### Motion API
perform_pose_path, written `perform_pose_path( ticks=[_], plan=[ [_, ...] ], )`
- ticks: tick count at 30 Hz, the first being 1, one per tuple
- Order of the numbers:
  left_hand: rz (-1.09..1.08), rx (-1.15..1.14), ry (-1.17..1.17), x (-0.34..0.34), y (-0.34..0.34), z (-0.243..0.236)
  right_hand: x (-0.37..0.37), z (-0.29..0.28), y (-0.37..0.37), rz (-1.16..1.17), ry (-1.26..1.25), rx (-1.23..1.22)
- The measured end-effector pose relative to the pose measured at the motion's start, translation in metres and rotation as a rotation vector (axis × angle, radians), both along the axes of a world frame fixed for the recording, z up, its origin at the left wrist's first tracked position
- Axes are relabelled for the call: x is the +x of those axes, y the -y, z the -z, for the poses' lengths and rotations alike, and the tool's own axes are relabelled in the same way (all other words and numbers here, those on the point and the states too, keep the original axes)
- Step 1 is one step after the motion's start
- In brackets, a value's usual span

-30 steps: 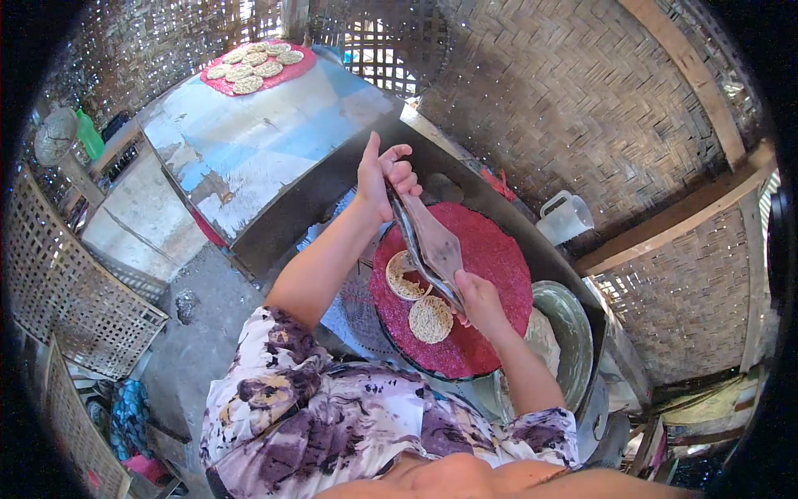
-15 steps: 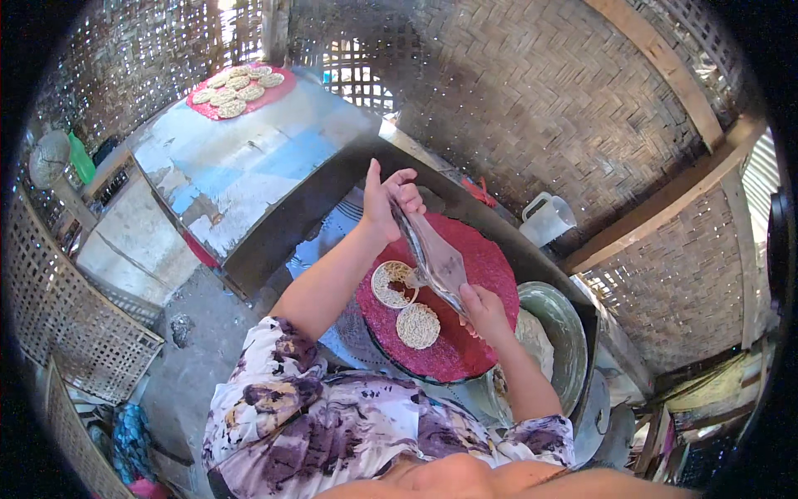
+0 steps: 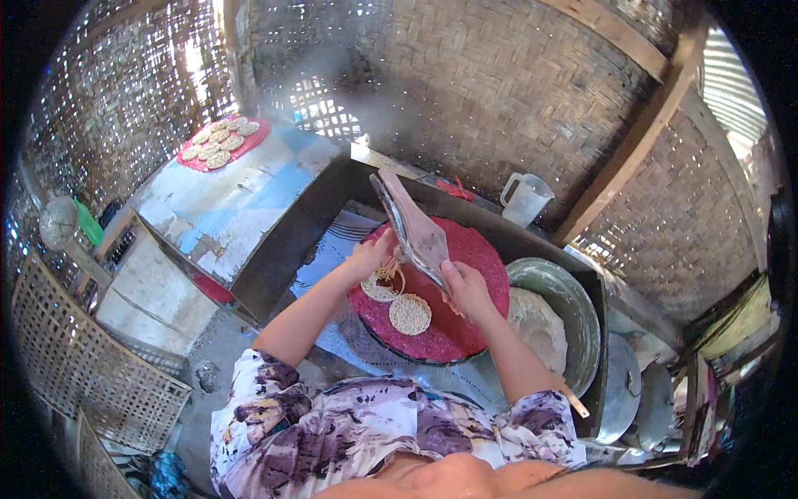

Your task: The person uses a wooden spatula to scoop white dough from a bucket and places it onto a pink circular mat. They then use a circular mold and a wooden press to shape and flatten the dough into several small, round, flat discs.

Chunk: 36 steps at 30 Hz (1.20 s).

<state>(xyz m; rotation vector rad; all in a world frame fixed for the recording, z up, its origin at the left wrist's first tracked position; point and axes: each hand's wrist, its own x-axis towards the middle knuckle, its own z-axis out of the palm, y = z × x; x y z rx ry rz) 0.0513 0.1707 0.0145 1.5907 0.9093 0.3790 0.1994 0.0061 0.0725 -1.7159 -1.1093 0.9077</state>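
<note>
My right hand [image 3: 461, 291] grips the lower end of a long flat tool [image 3: 420, 233], pale with a dark shiny edge, tilted over a round pink board [image 3: 474, 258]. My left hand [image 3: 372, 254] is off the tool, low beside it, its fingers bent at a pale ring [image 3: 384, 291] holding loose noodle-like strands; what they hold is partly hidden. Just below the ring a flat round disc of pale strands [image 3: 410, 313] lies on the board.
At the upper left, a pink sheet with several discs [image 3: 218, 143] rests on a worn tabletop [image 3: 208, 208]. At right stand a large basin with pale dough-like stuff [image 3: 536, 333], a clear jug [image 3: 525, 200] and metal lids [image 3: 619, 391]. Woven panels [image 3: 100, 349] surround me.
My left hand has let go of the tool's upper end and moved down to the ring. The tool stays in my right hand. The view has shifted, showing more wall.
</note>
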Motion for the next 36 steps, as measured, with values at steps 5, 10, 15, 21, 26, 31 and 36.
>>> perform_pose_path(
  ticks=[5, 10, 15, 21, 26, 31, 36],
  plan=[
    [-0.071, 0.534, -0.38, -0.033, 0.035, -0.036, 0.005, -0.009, 0.027, 0.077, -0.074, 0.068],
    [-0.033, 1.056, -0.149, -0.037, 0.062, -0.07, -0.003, -0.025, 0.068, 0.129, -0.078, 0.093],
    [-0.022, 0.935, 0.201, 0.033, 0.121, -0.092, -0.028, -0.035, 0.097, 0.132, -0.29, 0.124],
    [0.249, 1.498, 0.315, 0.107, 0.177, -0.101, 0.05, -0.09, 0.136, 0.35, 0.84, 0.595],
    [0.64, 1.449, 0.388, 0.145, 0.214, -0.11, 0.038, -0.114, 0.178, 0.353, 1.559, 0.688],
    [1.01, 1.52, 0.028, 0.151, 0.217, -0.112, 0.033, -0.095, 0.22, 0.101, 1.105, 0.497],
    [0.974, 1.597, 0.104, 0.155, 0.219, -0.105, 0.077, -0.102, 0.263, 0.484, 0.688, 0.327]
  ],
)
